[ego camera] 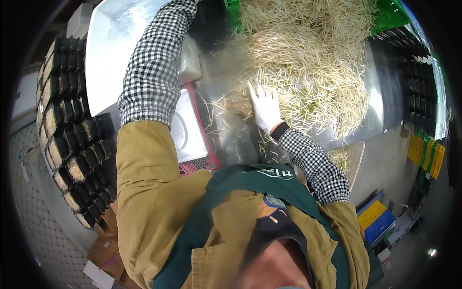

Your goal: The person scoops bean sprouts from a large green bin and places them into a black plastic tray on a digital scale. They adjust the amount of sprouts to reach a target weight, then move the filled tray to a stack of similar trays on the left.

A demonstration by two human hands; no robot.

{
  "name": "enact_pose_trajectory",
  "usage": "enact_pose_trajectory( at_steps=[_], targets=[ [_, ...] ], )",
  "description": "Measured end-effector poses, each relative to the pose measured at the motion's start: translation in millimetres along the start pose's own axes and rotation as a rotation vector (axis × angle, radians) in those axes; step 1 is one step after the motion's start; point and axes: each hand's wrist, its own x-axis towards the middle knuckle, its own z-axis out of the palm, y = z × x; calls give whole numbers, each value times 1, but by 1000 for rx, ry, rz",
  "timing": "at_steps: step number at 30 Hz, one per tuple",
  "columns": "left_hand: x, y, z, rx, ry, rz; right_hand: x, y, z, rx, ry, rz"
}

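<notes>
My right hand (267,108), in a white glove, rests palm down at the near left edge of a large heap of bean sprouts (310,72). Its fingers are somewhat apart, and their tips touch the sprouts; no grasped bunch shows. My left hand is out of view past the top edge; only its checkered sleeve (155,65) shows, reaching over a white plastic tub (104,61). Partly under that arm stands a red-framed weighing scale (189,126) with a pale pan and a keypad. Loose sprouts lie on the metal table (231,144) between the scale and my right hand.
Stacked black trays (75,133), several holding sprouts, stand at left; more black trays (420,86) are at right. A green crate (389,18) borders the heap's far end. A white block-like object (189,59) sits behind the scale. Cardboard boxes (104,253) lie low at left.
</notes>
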Motion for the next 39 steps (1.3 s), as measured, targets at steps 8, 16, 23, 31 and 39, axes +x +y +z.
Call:
enact_pose_trajectory(
  at_steps=[8,16,23,31,39],
  targets=[
    [15,-10,-19,-27,-32,68,19,59,-37,764,-316,185],
    [-30,-44,-96,-415,123,109,-29,149,-56,1724,-310,553],
    [-120,-62,-42,-838,314,203,-47,166,-205,1117,-454,143],
    [-274,98,24,-860,238,112,31,12,-231,-247,-569,-331],
    [-424,-12,-5,-1615,-106,-571,30,-173,-131,79,200,-547]
  ],
)
